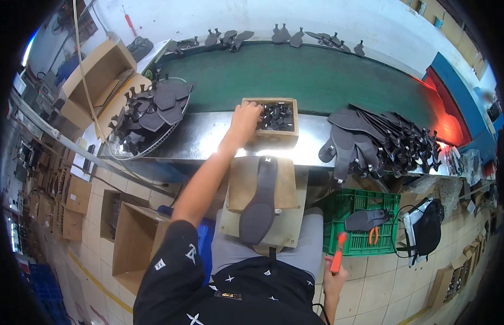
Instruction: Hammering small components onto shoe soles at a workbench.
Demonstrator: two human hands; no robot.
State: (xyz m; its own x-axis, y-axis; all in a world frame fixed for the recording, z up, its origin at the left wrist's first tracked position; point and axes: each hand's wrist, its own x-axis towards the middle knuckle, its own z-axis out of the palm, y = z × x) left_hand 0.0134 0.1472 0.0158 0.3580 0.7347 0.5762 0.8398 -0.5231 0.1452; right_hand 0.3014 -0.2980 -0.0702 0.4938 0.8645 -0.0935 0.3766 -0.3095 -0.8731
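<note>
My left hand (245,120) reaches over the left side of a wooden box (273,140) on the metal ledge. Its fingers are curled down among small black pieces (278,116), and their tips are hidden. Below the box, a dark grey shoe sole (257,208) lies lengthwise on a board (287,238) over my lap, its narrow end toward the box and marked by a small pale spot. Low on the right, my right hand (334,279) is closed round a red-orange hand tool (337,260) pointing upward; its exact kind is unclear.
A green conveyor belt (295,73) runs behind the ledge. Heeled soles fill a round basket (176,135) at left, and more soles (365,135) are piled at right. A green crate (330,216) holds a sole and an orange-handled tool (374,235). Cardboard boxes (134,246) stand at left.
</note>
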